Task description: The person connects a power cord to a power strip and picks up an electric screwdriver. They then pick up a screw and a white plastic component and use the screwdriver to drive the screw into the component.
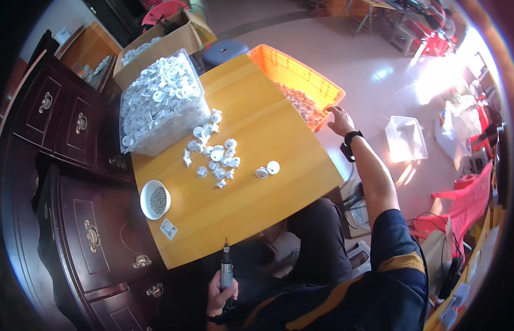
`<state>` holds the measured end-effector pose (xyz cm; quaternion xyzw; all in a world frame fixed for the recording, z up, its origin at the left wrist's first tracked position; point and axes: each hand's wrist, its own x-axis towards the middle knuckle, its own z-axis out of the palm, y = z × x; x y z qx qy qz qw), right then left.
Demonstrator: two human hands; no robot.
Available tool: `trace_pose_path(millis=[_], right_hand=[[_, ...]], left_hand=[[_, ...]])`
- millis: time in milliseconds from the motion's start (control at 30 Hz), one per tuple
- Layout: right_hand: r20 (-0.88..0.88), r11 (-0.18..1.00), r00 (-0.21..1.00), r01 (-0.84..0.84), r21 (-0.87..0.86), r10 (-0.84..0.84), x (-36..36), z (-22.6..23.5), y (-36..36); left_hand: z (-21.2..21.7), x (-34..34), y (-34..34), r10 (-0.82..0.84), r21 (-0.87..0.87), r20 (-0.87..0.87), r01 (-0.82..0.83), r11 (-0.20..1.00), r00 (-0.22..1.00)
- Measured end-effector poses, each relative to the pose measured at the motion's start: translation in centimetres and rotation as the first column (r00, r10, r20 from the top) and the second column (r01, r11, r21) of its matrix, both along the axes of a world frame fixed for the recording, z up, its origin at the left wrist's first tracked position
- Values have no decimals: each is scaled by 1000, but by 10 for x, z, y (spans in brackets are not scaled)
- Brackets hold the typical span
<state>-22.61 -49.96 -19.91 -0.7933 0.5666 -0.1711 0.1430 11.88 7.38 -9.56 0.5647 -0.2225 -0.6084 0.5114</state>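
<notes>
My left hand [221, 292], low in the view in front of the table's near edge, is wrapped round a grey and black electric screwdriver [227, 273] whose bit points up and away from me. My right hand [341, 121] reaches out past the table's right edge, at the near corner of an orange plastic crate [301, 69]. Its fingers look stretched and apart, with nothing visible in them. Small copper-coloured parts [298, 102] lie inside the crate. Two round white plastic pieces [267, 169] sit together on the table, and several more white pieces [217, 157] lie loosely grouped to their left.
On the yellow wooden table [268, 127] stand a clear bin [163, 105] heaped with white pieces and a white bowl [155, 199] of tiny metal bits. Dark drawers [97, 231] flank the left side. A blue stool [225, 52] and a clear tub [406, 138] are beyond.
</notes>
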Motion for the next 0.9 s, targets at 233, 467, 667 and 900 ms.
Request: trace_pose_path(millis=[233, 467, 667, 900], right_hand=[[-365, 940, 878, -340, -22, 309, 47, -50, -25], [-522, 927, 773, -358, 110, 360, 57, -94, -51], [-587, 929, 758, -370, -26, 285, 49, -108, -34], [-421, 923, 856, -372, -99, 300, 39, -113, 35]], left_hand=[[10, 0, -2, -15, 159, -33, 20, 987, 999], [15, 3, -5, -42, 245, 28, 34, 969, 999], [15, 6, -18, -49, 210, -33, 55, 976, 998], [9, -1, -8, 4, 127, -27, -1, 992, 1000]])
